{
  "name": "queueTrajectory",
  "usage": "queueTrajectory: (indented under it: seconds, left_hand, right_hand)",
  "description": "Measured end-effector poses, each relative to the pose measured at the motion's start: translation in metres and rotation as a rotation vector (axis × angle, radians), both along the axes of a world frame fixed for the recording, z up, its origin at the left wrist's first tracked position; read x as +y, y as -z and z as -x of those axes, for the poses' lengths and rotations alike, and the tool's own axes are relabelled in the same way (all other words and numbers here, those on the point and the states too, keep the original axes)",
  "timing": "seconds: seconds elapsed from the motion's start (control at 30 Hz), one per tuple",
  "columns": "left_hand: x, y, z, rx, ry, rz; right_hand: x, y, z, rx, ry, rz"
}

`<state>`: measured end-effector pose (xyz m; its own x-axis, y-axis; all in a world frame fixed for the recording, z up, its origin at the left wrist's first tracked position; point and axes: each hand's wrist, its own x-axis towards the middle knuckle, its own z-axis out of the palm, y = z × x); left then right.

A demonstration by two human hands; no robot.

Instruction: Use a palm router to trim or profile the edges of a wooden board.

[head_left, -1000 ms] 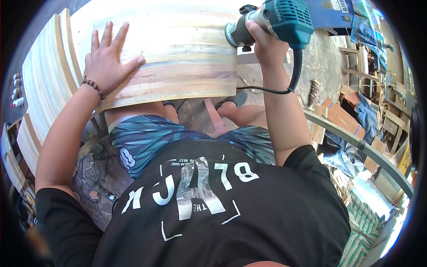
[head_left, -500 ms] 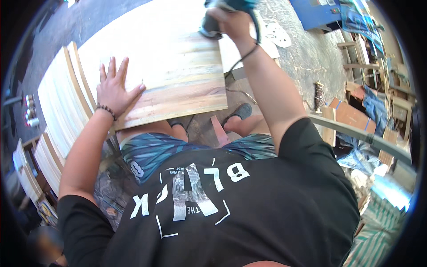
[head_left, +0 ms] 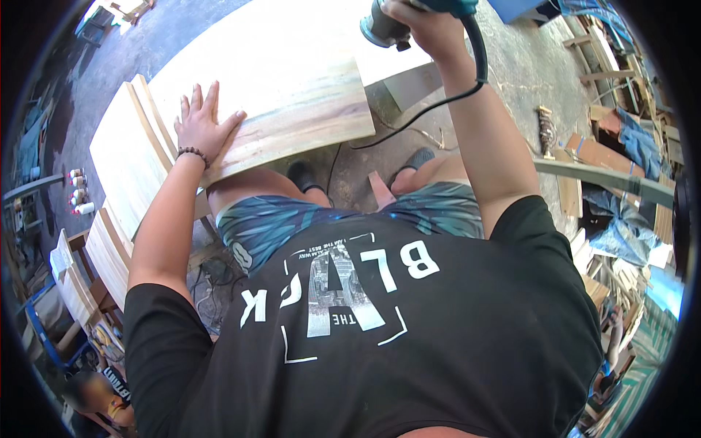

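Observation:
A pale wooden panel (head_left: 299,109) with darker grain streaks lies across my thighs and reaches forward. My left hand (head_left: 204,125) rests flat near its left edge, fingers spread and a beaded bracelet on the wrist. At the top of the view my right hand (head_left: 431,29) grips a teal corded electric sander (head_left: 388,25). Its round pad faces left, tilted and seemingly raised off the wood, just past the panel's right edge. The sander's upper part is cut off by the view's rim. A black cord (head_left: 478,66) hangs from it, curving below my forearm.
More pale boards (head_left: 128,131) stand on the left, with small bottles (head_left: 78,191) on the floor beyond. Another person (head_left: 95,394) is at the lower left. A metal bar (head_left: 606,175), blue cloth (head_left: 621,226) and wood scraps lie on the right.
My right hand has carried the sander rightward, from over the panel's right part to beyond its edge. My left hand stays flat on the panel. The whole view has shifted somewhat.

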<state>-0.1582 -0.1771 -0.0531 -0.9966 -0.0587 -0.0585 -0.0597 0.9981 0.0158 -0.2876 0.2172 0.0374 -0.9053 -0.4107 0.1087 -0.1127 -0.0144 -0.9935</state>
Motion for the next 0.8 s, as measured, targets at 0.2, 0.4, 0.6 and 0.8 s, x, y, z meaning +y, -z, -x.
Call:
queueTrajectory:
  seconds: [0.2, 0.4, 0.6, 0.8]
  left_hand:
    - [0.035, 0.004, -0.036, -0.014, 0.429, 0.039]
    - [0.039, 0.001, -0.037, -0.024, 0.386, 0.069]
    - [0.040, 0.002, -0.038, -0.035, 0.363, 0.068]
    - [0.041, 0.006, -0.036, -0.022, 0.354, 0.052]
  right_hand:
    - [0.014, 0.062, -0.051, 0.267, 0.093, -0.099]
    - [0.003, 0.073, -0.069, 0.467, 0.413, -0.492]
    - [-0.018, 0.078, -0.066, 0.072, -0.062, 0.087]
    - [-0.018, 0.092, -0.072, -0.135, -0.201, 0.143]
